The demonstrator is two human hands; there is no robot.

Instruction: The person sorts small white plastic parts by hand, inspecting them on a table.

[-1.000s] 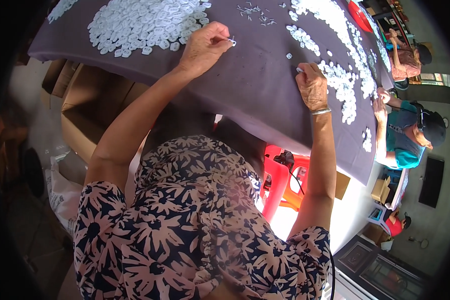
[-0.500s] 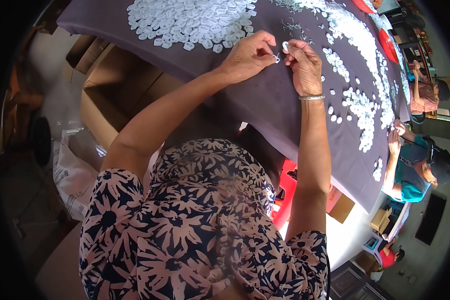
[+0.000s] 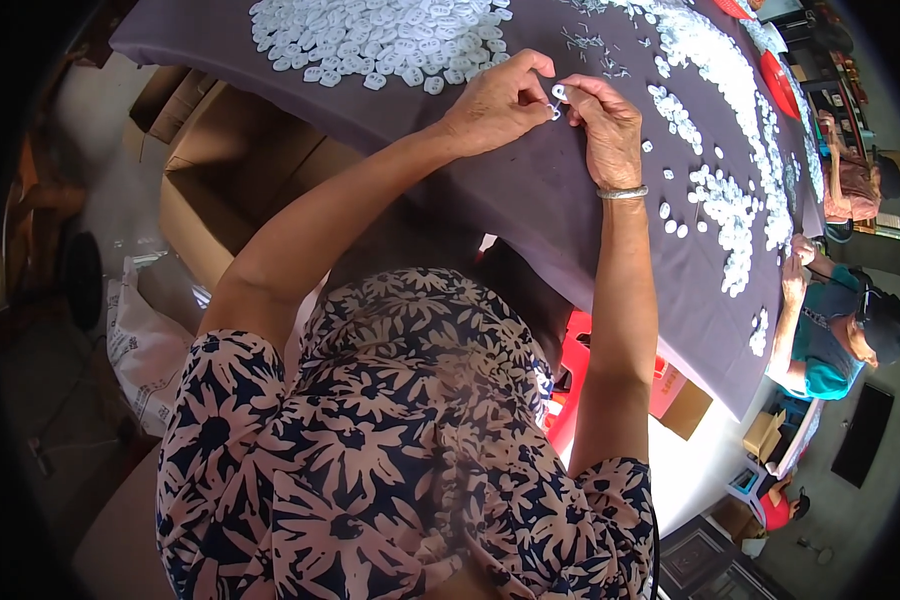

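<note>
Over the near edge of the cloth, my left hand [image 3: 500,105] is closed in a pinch on a tiny white piece [image 3: 555,113], most of it hidden by the fingertips. Close beside it, my right hand [image 3: 612,130] pinches a small white oval tag [image 3: 559,92] between thumb and forefinger. The two pieces are almost touching; whether they are joined I cannot tell. Beyond my left hand spreads a big pile of flat white tags [image 3: 380,35]. Thin grey slivers, perhaps pins [image 3: 595,45], lie scattered past my right hand.
More small white pieces [image 3: 725,215] run along the right of the dark tablecloth [image 3: 510,215]. An open cardboard box [image 3: 205,190] stands below the table at left, near a white sack [image 3: 145,350]. Several people sit at the right; one wears a teal shirt [image 3: 820,330].
My right hand has shifted slightly left, bringing its white tag closer to the piece in my left hand. Both hands keep their pinch.
</note>
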